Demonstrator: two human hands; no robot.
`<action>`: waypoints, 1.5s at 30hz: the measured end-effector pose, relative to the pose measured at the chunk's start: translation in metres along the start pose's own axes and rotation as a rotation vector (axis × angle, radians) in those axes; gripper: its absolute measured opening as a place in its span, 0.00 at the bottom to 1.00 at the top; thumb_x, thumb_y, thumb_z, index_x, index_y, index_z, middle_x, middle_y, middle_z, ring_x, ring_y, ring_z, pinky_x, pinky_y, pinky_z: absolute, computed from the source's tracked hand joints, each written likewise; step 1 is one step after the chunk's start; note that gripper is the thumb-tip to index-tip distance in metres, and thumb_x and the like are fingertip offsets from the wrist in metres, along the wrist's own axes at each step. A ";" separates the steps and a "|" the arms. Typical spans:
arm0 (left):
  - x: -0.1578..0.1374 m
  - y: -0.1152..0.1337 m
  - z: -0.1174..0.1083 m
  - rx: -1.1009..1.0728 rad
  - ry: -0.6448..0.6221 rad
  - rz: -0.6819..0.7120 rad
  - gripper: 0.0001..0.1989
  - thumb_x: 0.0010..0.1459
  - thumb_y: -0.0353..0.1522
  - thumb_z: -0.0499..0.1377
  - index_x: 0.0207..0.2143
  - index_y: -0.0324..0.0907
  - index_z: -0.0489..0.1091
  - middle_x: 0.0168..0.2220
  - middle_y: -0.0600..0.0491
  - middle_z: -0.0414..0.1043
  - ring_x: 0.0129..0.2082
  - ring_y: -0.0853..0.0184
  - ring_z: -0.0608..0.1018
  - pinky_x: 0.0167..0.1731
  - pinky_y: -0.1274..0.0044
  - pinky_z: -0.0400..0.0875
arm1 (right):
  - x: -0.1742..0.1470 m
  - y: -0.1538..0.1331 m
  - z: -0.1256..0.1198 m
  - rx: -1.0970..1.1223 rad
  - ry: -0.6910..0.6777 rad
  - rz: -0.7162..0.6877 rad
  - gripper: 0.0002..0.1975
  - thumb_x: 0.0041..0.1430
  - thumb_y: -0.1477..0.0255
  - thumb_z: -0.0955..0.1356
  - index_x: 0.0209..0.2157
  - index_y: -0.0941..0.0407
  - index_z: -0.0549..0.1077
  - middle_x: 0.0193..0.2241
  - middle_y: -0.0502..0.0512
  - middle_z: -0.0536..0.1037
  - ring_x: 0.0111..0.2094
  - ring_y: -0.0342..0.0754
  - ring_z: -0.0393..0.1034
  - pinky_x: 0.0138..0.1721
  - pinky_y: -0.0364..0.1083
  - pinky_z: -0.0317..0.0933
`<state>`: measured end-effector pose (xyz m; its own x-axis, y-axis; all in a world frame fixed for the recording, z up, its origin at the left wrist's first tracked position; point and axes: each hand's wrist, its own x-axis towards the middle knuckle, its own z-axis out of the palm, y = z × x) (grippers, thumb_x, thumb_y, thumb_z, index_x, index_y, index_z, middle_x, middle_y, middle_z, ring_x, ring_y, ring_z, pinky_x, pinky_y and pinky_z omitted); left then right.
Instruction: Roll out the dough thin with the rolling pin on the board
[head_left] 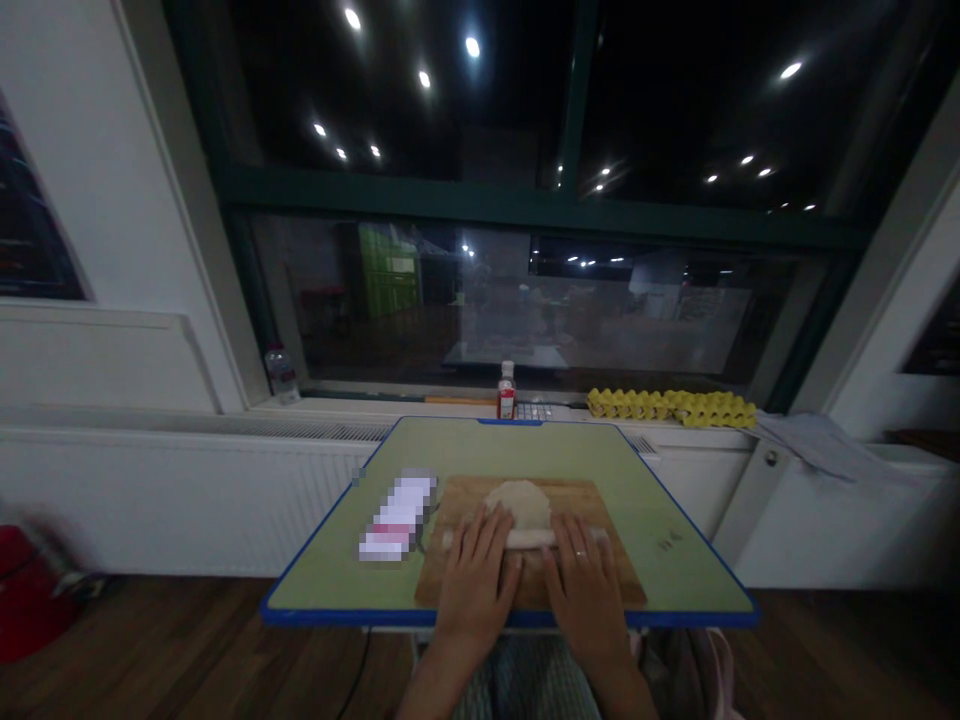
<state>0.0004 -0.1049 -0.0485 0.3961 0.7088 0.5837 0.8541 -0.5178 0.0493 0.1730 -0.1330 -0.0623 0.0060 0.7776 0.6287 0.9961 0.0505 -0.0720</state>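
From where I sit, the head camera is my only feed, and I take the board (589, 500) as my landmark. The dough (521, 497) lies on the board, toward its far edge, as a flat, roundish sheet. The pin (529, 539) lies crosswise over the board's middle, covering the near edge of the dough. My left hand (472, 580) rests on the pin's left part and my right hand (589, 585) on its right; both have fingers laid long over the top, pressing rather than wrapped around it, neither clenched. I judge the flattening well along, since the dough is a sheet and no lump shows. Its thickness I can't read from this height, so I can't tell how much rolling is left; the dough is uncut and not yet lifted off the board. Left of the board, on the same table (697, 570), lies a blurred-out phone (397, 515). Beyond the board, on the sill, stand a bottle (506, 397) and, further right, a yellow tray (667, 407).
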 end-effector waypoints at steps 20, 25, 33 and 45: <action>0.029 -0.018 -0.005 0.043 -0.052 -0.139 0.25 0.68 0.41 0.47 0.62 0.40 0.63 0.64 0.45 0.61 0.66 0.54 0.61 0.64 0.56 0.53 | 0.033 -0.002 0.010 0.043 -0.061 0.002 0.26 0.70 0.63 0.55 0.61 0.61 0.65 0.61 0.59 0.67 0.63 0.54 0.57 0.66 0.57 0.44; 0.018 -0.002 0.001 0.039 0.000 -0.097 0.25 0.67 0.38 0.48 0.62 0.38 0.63 0.65 0.44 0.61 0.66 0.54 0.61 0.65 0.52 0.45 | 0.020 -0.007 0.006 0.062 -0.031 -0.061 0.26 0.71 0.62 0.54 0.63 0.60 0.63 0.64 0.58 0.63 0.65 0.52 0.54 0.66 0.55 0.44; -0.031 0.003 0.005 0.072 0.113 -0.005 0.29 0.69 0.38 0.45 0.69 0.37 0.50 0.68 0.46 0.54 0.68 0.58 0.55 0.63 0.62 0.57 | -0.026 -0.004 -0.007 -0.027 0.002 -0.153 0.25 0.71 0.64 0.54 0.64 0.57 0.62 0.66 0.55 0.59 0.68 0.51 0.47 0.66 0.54 0.44; 0.032 -0.017 -0.002 0.098 -0.010 0.029 0.26 0.67 0.40 0.49 0.62 0.34 0.63 0.64 0.43 0.62 0.64 0.55 0.64 0.61 0.60 0.60 | 0.036 0.000 0.013 0.081 -0.069 -0.103 0.25 0.70 0.67 0.54 0.61 0.60 0.65 0.62 0.59 0.65 0.64 0.54 0.57 0.64 0.60 0.50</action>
<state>-0.0018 -0.0748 -0.0293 0.4240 0.6995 0.5753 0.8709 -0.4893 -0.0469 0.1717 -0.0962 -0.0498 -0.1050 0.8066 0.5817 0.9808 0.1807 -0.0735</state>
